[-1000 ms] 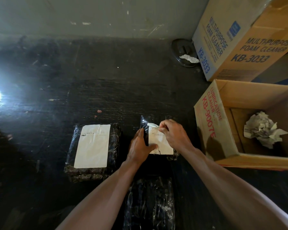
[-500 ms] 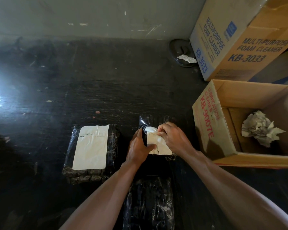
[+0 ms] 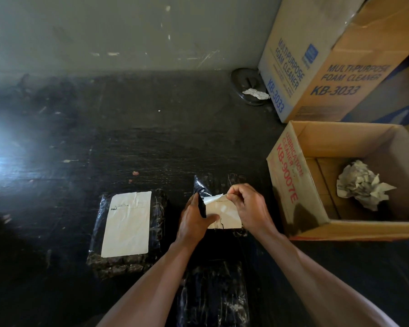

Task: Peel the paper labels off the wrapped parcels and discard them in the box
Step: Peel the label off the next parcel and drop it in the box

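Nearest to us, at the bottom edge of the view, a black plastic-wrapped parcel (image 3: 214,293) lies between our two forearms with no label visible on it. Just beyond it our hands meet over a second wrapped parcel (image 3: 200,182). Our left hand (image 3: 194,220) presses down on the parcel's left side, thumb laid across the lower edge of its paper label (image 3: 223,212). Our right hand (image 3: 250,208) pinches the label's far edge between thumb and fingertips; that edge is lifted and curled back (the lower part of the label lies flat, with a small tear at its near edge).

To the left, apart from our hands, a third wrapped parcel (image 3: 128,232) lies flat on the dark floor (image 3: 128,138), its large white label (image 3: 128,224) whole and stuck down on all four edges. A strip of bare floor separates it from the parcel under our hands.

To the right, near our right wrist, stands an open cardboard box (image 3: 283,185) printed in red, its left wall facing us. Inside it rests a wad of crumpled paper (image 3: 361,182), with bare box floor around it.

Farther off, the floor runs wide and open to the grey wall (image 3: 128,31), with a bright glare at the left edge. In the far right corner a taller foam cleaner carton (image 3: 328,67) leans, and beside its base lies a dark round lid (image 3: 246,83) with a white paper scrap (image 3: 255,93) on it.
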Available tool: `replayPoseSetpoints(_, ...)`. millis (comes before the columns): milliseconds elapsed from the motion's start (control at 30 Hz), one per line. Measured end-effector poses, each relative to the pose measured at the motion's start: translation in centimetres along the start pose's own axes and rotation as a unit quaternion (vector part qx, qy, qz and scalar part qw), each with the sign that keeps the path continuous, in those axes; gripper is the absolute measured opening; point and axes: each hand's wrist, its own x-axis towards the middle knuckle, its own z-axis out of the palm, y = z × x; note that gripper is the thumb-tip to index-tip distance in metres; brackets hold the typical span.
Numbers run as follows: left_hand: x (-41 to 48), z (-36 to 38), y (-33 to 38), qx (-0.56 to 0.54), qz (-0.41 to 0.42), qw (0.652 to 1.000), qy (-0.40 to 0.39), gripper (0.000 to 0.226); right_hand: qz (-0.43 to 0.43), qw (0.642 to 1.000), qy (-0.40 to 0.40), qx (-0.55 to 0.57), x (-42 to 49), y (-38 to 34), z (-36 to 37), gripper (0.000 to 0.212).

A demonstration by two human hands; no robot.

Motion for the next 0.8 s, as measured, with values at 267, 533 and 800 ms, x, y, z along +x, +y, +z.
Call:
replayPoseSetpoints(267, 0.5, -2.0, 1.2, 0.014, 0.073, 0.997, 0.032, 0.052, 0.036, 0.999, 0.03, 0.01, 1.2, 0.5, -0.2, 0.016)
replayPoseSetpoints(533, 5.7, -3.8, 3.5, 0.0, -0.013, 1.0, 0.015, 0.057, 0.044, 0.999, 0.028, 0.013, 1.8, 0.8, 0.0, 0.024)
replayPoseSetpoints(800, 8.4, -3.2, 3.6, 0.101, 0.058, 0.992, -0.046, 0.073, 0.047, 0.998, 0.028, 0.015, 1.4, 1.7, 0.3, 0.014)
